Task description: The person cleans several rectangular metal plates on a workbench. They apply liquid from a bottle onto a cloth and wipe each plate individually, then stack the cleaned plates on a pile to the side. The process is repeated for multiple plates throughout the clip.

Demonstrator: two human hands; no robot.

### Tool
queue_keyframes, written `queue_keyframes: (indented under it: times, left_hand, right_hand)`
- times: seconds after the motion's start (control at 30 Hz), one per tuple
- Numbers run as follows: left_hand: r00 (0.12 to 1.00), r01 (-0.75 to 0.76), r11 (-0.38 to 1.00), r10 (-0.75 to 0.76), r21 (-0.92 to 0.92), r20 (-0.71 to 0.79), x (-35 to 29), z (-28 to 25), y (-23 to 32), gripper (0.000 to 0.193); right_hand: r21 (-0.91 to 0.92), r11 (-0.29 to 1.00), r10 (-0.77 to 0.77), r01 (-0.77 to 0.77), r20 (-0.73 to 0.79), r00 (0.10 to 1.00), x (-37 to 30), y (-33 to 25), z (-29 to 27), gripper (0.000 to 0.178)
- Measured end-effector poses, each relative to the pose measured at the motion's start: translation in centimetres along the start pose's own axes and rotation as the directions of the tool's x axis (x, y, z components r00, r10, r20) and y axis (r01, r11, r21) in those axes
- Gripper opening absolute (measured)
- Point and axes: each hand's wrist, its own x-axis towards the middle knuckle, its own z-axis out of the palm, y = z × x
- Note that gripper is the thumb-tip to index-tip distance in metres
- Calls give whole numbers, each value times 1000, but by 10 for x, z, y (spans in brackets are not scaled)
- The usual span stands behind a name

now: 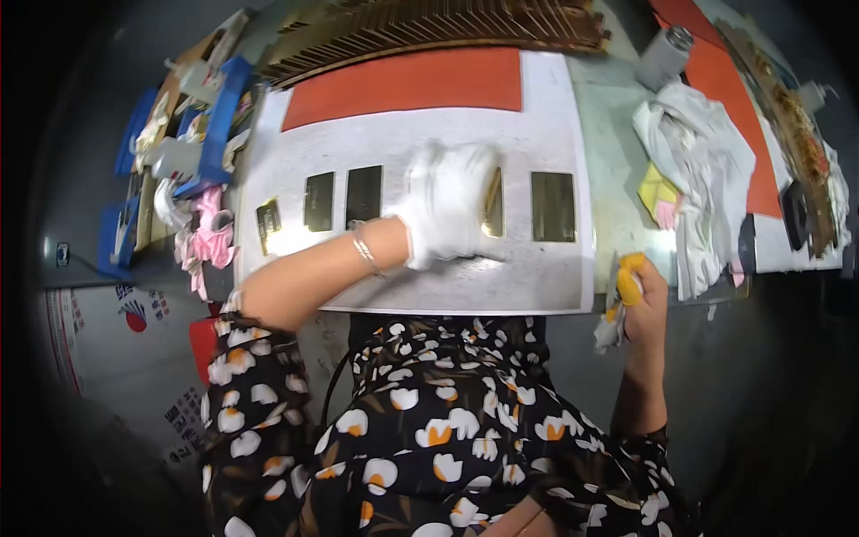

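My left hand (450,201), in a white glove, is over the middle of the pale work sheet (429,286). Motion smears its fingers, so what they hold, if anything, does not show. A thin gold-edged plate (494,206) sits right beside it, partly covered. Other small dark, shiny plates lie in the same row: one (552,207) to the right, two (319,202) (363,198) to the left, and a tilted one (268,219) at the far left. Off the table's front edge, my bare right hand (646,304) is closed around a yellow and white cloth-like piece (630,279).
A brown slotted rack (438,34) spans the back, behind an orange-red sheet (412,85). Blue bins (215,134) with bottles and a pink cloth (210,233) stand left. At right are a white cloth (702,161), a yellow cloth (658,190) and a grey can (666,57).
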Motion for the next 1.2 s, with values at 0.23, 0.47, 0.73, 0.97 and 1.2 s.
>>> queue_keyframes:
  times: [0.23, 0.47, 0.73, 0.97, 1.2]
  left_hand:
    - [995, -34, 981, 52, 191, -89, 9, 18, -22, 81]
    - [997, -55, 998, 55, 4, -62, 9, 12, -14, 69]
    - [960, -202, 911, 256, 360, -109, -11, 18, 9, 47]
    - [809, -367, 930, 325, 11, -490, -10, 28, -16, 65]
    - [905, -206, 978, 198, 20, -376, -30, 26, -47, 94]
  right_hand:
    - [-7, 1000, -14, 14, -10, 1000, 2, -1, 4, 14]
    - [-2, 999, -48, 48, -7, 999, 2, 4, 2, 13]
    - [0, 1000, -9, 9, -20, 1000, -2, -1, 5, 14]
    - [7, 1000, -11, 11, -20, 1000, -1, 7, 1, 17]
    - [-57, 996, -70, 65, -80, 994, -2, 18, -5, 19]
